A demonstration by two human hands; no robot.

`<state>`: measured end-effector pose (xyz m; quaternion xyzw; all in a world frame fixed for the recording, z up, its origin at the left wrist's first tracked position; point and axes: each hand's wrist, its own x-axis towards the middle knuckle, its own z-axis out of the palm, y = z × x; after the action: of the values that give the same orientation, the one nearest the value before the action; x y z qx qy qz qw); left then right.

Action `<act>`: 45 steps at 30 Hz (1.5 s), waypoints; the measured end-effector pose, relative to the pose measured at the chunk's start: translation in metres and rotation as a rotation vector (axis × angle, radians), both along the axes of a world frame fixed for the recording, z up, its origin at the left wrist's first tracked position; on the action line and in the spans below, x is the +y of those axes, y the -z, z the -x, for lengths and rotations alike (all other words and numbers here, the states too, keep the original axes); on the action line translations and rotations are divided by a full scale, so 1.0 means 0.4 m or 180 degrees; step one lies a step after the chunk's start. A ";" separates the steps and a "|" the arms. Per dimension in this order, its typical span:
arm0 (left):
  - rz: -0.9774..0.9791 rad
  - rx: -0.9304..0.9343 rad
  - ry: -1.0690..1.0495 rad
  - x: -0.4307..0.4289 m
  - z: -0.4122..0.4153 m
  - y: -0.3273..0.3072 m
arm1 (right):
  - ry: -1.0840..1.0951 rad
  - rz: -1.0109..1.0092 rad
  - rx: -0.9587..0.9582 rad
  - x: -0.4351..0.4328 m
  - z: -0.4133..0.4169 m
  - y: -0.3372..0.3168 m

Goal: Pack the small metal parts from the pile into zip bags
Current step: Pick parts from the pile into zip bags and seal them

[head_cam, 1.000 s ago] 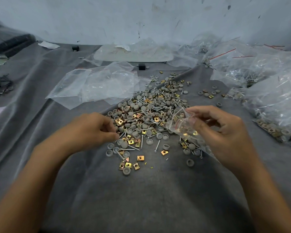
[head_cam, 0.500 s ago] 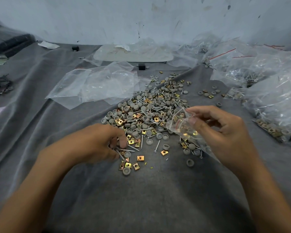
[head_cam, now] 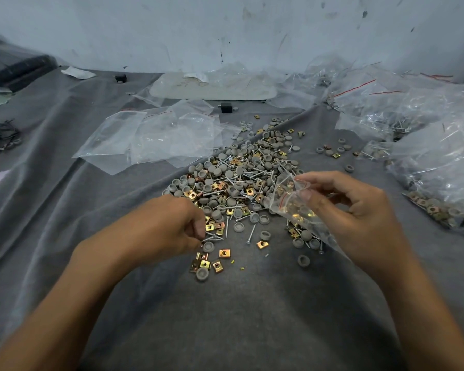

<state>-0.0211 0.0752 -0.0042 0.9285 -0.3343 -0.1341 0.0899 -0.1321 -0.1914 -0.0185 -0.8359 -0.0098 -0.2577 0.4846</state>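
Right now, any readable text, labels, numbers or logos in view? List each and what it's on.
None legible.
Pale board at the back: faint marks, too blurred to read.
Zip bag in the right hand: red seal line only, no print.
Filled bags on the right: red seal lines, no labels visible.
Gold clip nuts in the pile: too small to show any stamp.

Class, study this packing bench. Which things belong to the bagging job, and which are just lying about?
Belonging to the job: pile of small parts; screws pinched by the left hand; open zip bag held by the right hand; empty zip bags; filled bags.
Just lying about: black block; dark tangled strands; paper scrap; pale flat board.
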 end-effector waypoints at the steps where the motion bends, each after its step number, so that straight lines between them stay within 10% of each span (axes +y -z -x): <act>1: 0.0004 -0.0025 -0.0001 0.000 0.000 0.002 | -0.0005 0.0008 0.0010 0.000 0.000 0.000; 14: 0.0164 -0.0019 -0.0121 -0.001 -0.004 0.015 | -0.0003 0.0024 0.0069 -0.001 0.000 0.003; 32: 0.2715 0.0299 -0.0080 -0.118 0.057 0.018 | -0.0205 0.0105 0.0199 0.015 0.000 0.001; 45: 0.0068 -0.0061 0.0109 -0.026 0.013 0.009 | -0.0156 0.0062 0.0247 0.015 0.005 -0.005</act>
<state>-0.0262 0.0649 -0.0078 0.9229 -0.3523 -0.1231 0.0943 -0.1342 -0.1852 -0.0165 -0.8494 -0.0141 -0.2130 0.4826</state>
